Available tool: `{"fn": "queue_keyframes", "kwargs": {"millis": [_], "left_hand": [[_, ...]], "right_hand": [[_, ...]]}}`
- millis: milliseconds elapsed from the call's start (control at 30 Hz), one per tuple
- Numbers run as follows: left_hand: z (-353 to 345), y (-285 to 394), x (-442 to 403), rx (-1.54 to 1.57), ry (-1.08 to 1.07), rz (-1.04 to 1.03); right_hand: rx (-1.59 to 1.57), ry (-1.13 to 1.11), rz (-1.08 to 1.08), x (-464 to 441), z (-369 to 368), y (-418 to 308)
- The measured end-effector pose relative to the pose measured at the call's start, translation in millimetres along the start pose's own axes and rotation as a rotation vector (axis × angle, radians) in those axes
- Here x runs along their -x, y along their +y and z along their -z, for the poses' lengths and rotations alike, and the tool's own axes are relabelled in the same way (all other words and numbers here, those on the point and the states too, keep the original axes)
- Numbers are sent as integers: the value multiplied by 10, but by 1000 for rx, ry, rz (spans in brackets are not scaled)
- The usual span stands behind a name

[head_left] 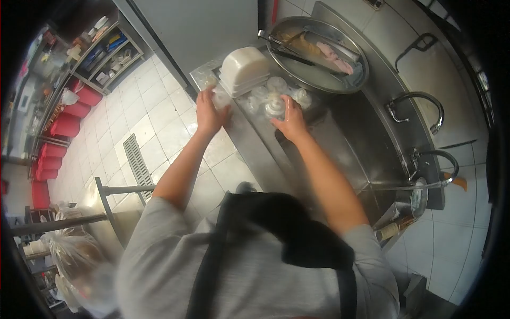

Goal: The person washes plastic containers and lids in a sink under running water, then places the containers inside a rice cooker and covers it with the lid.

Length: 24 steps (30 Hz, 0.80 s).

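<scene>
- Top middle: left hand (210,114), fingers spread, beside clear plastic (221,99).
- Right hand (292,123) near clear cups (273,108); can't tell if pinching.
- Bunched cups seem left to do.

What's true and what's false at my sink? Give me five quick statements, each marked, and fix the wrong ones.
1. The right hand is next to a cluster of clear items. True.
2. The left hand is inside the round metal basin. False: it is near the white container, outside the basin.
3. Something pink lies in the basin. True.
4. Only one curved faucet shows. False: there are two, an upper faucet and a lower faucet.
5. Both hands are bare. True.
</scene>
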<state>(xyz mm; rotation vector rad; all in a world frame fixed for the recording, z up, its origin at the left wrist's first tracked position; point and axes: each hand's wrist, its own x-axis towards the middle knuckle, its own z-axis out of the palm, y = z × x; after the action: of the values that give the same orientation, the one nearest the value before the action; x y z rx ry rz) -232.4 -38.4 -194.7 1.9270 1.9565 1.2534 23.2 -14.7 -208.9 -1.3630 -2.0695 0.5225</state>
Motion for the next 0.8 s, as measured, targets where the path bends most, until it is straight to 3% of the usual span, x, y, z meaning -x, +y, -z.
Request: {"fn": "queue_keyframes", "kwargs": {"millis": [133,233,333,467,500,533,567,600,700,800], "left_hand": [[-148,-306,-338,-88,108,109],[-260,-379,-466,-221,226,-8],[-383,-611,-637,-156,100,-74],[-426,-697,-824,-125,33,22],[-447,-818,-876,-159,9,-55],[-456,-820,-903,-179,6,-6],[-492,-827,-911,-272,66,-40],[-500,-923,-922,-165,86,-76],[-414,-879,-864,-99,106,-132],[-269,-796,-755,-62,207,-164]], "right_hand": [[130,65,-126,-166,-256,-101],[158,68,-193,-190,-252,-154],[-71,198,-118,72,-45,-86],[-1285,374,-561,802,626,434],[-1427,389,-585,1044,933,615],[-1519,460,-646,1314,1179,860],[-1655,662,-688,1582,1381,1082],[-1788,866,-707,1820,1548,1269],[-1796,1324,-586,2256,1880,1717],[-1898,1423,-629,2413,1938,1736]]}}
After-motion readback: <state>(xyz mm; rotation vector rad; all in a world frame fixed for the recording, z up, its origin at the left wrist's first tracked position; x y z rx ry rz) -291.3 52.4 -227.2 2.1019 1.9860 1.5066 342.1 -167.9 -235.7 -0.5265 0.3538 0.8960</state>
